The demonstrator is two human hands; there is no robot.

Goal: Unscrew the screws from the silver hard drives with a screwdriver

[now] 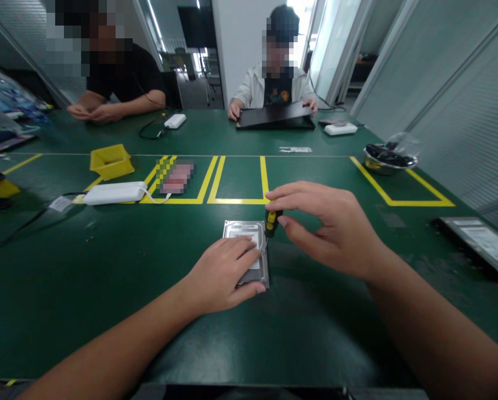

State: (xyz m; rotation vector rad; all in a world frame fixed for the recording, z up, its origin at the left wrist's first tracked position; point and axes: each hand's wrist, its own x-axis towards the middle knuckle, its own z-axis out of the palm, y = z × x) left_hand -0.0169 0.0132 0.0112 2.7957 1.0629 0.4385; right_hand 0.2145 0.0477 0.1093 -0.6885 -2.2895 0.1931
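Lying loosely spread, the fingers of the left hand [222, 275] rest on a hard drive [255, 275], flat on the green table [86, 278] beneath them, its far end showing past the fingertips; the thumb is by its near right corner; the right hand [332, 230] holds a black-and-yellow screwdriver [271, 221] in a narrow pinch, fingertips near the top of its handle; it stands nearly upright at the drive's right edge, just beyond the left fingertips; whether its tip sits in a screw I cannot tell; well right of both hands' fingers lies a second drive [484, 240]; beyond the fingers, leftward, are a white device [114, 193] and a yellow bin [112, 162]; beyond them, rightward, a metal bowl [388, 164]; farthest off, a co-worker in a light jacket [253, 83] holds a dark panel [274, 115].
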